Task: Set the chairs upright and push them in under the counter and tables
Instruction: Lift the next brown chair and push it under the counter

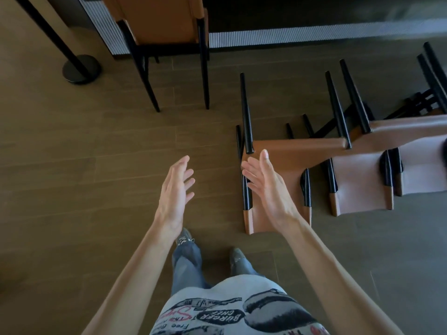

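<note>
Left hand (175, 189) spread over open floor (84, 177); right hand (266, 187) spread over toppled chair (290, 160) edge.

We lose the upright chair (159, 22) at the top edge, the farthest tipped chair (425, 170) at the right — bench (314, 33) top blurred.

Both bare arms reach forward and down, left hand (175, 189) and right hand (266, 183) empty, palms turned toward each other, fingers straight and loosely spread
</note>
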Action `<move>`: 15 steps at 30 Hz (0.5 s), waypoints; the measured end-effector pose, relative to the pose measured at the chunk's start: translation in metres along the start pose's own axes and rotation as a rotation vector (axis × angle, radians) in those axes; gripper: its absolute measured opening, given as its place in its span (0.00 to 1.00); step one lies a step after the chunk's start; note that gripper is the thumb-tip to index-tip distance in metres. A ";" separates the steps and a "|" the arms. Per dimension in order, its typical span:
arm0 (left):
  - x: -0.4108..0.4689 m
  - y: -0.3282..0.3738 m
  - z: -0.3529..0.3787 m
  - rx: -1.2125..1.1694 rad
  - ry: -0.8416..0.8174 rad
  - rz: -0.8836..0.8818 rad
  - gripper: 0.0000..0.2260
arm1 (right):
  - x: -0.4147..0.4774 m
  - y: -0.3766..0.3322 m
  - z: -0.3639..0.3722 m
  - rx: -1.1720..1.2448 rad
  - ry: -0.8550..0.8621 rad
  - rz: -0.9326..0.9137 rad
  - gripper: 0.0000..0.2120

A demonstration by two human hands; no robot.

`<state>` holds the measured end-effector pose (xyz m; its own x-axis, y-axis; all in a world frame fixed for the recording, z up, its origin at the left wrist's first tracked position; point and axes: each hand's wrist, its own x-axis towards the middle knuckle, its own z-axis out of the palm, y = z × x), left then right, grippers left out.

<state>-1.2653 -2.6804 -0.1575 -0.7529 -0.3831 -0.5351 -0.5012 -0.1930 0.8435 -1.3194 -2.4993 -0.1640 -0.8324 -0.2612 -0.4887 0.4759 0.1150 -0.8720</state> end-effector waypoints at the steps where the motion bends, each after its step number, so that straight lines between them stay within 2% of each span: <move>1: -0.006 -0.004 0.008 -0.002 -0.001 -0.005 0.22 | -0.005 0.003 -0.010 0.001 0.001 0.005 0.42; 8: -0.059 -0.032 0.076 0.010 -0.011 -0.026 0.23 | -0.058 0.030 -0.096 0.015 0.027 0.025 0.45; 15: -0.107 -0.060 0.107 0.063 -0.039 -0.015 0.23 | -0.100 0.059 -0.130 0.055 0.026 0.044 0.44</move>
<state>-1.2006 -2.5311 -0.1559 -0.7604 -0.3450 -0.5503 -0.5376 -0.1411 0.8313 -1.2454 -2.3416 -0.1699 -0.8170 -0.2318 -0.5280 0.5268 0.0725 -0.8469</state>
